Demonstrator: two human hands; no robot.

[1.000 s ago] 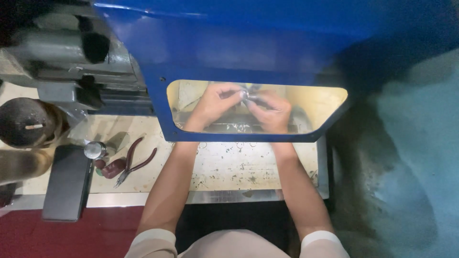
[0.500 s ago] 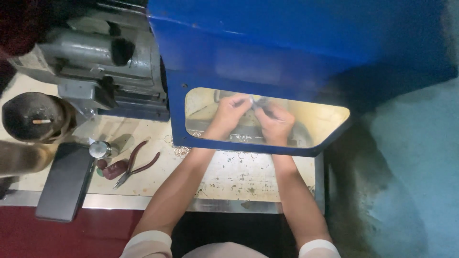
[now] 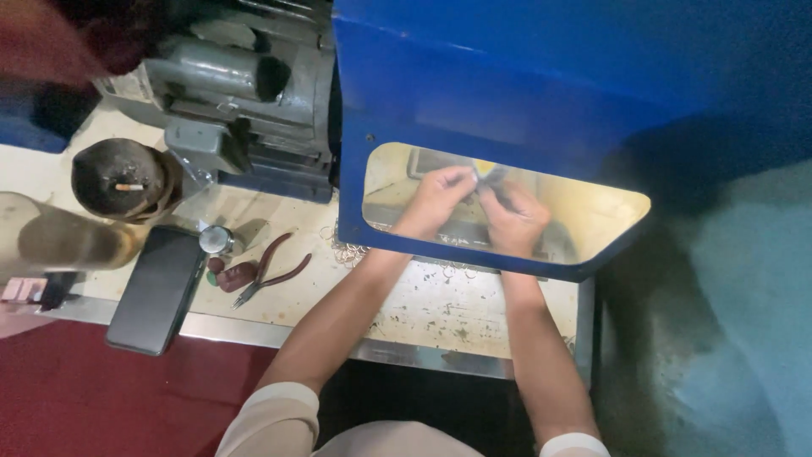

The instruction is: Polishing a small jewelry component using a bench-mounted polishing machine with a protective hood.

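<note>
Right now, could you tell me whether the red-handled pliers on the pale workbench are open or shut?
Open: the red-handled pliers lie flat on the pale workbench with their two handles spread apart; the jaw tips are too small to judge.

Both bare forearms ran up from 6 o'clock toward 12, converging. Left forearm slanted toward 1 o'clock, right forearm leaned slightly toward 11. Left hand (image 3: 436, 201) sat at about 11 o'clock of the right hand (image 3: 514, 222), nearly touching it. Fingers of both curled inward, tips meeting in a pinching grip between the hands. Wrists roughly straight. Light sleeve cuffs showed at the upper arms, bottom edge.
</note>
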